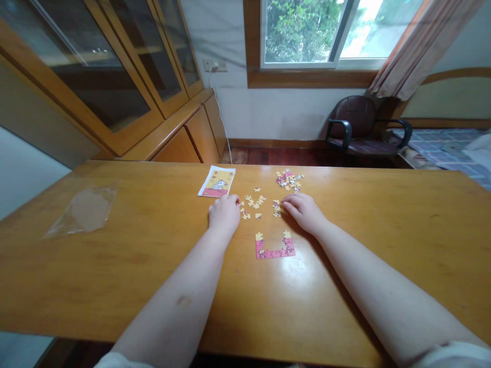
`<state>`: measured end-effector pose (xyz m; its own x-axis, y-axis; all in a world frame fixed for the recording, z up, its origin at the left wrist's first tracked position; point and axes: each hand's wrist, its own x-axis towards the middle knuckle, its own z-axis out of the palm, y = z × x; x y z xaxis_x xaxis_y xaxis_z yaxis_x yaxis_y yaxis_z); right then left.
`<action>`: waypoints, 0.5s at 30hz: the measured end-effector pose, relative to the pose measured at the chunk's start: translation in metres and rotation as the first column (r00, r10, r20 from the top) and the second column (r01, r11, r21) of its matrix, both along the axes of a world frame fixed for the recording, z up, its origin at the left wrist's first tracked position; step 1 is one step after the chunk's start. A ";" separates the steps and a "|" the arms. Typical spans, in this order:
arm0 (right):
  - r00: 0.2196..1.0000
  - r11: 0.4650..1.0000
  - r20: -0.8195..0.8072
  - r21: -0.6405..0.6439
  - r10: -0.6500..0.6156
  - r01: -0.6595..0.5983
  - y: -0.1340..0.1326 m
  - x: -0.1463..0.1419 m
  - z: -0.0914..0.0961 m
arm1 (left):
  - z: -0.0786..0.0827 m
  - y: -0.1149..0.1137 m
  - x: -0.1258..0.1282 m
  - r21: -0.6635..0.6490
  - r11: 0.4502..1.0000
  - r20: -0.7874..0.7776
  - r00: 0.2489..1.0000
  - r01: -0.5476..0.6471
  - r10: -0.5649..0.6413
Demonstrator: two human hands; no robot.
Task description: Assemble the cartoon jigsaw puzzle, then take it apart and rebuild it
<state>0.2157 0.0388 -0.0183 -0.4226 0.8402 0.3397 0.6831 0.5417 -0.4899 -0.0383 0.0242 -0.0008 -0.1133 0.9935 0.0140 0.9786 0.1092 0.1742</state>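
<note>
Fingers curled, my left hand [225, 212] rests on the table with its tips at the left edge of some loose yellow puzzle pieces [245, 213]; a piece at the fingertips is partly hidden. My right hand [303, 210] lies on the other side, fingers stretched loosely toward a short column of yellow pieces [276, 208], its tips close beside them. Nearer to me is a partly joined puzzle frame [275, 253], pink along the bottom with yellow pieces topping both sides. More yellow pieces [256, 203] are spread between the hands.
A picture card [218, 182] with a white figure on yellow and pink lies beyond my left hand. A heap of mixed pieces [289, 180] sits near the table's far edge. To the left is a clear plastic bag [86, 209]. An armchair [356, 125] stands beyond the table.
</note>
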 end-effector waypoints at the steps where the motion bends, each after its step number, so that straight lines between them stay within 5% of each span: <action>1: 1.000 1.000 0.000 0.000 0.001 -0.001 0.000 0.000 0.000 | 0.001 0.000 0.000 -0.006 1.000 0.001 1.000 0.003 -0.003; 15: 1.000 1.000 0.013 -0.019 0.006 -0.006 0.001 0.000 0.001 | 0.001 0.003 0.001 -0.117 0.991 -0.004 0.998 -0.058 0.058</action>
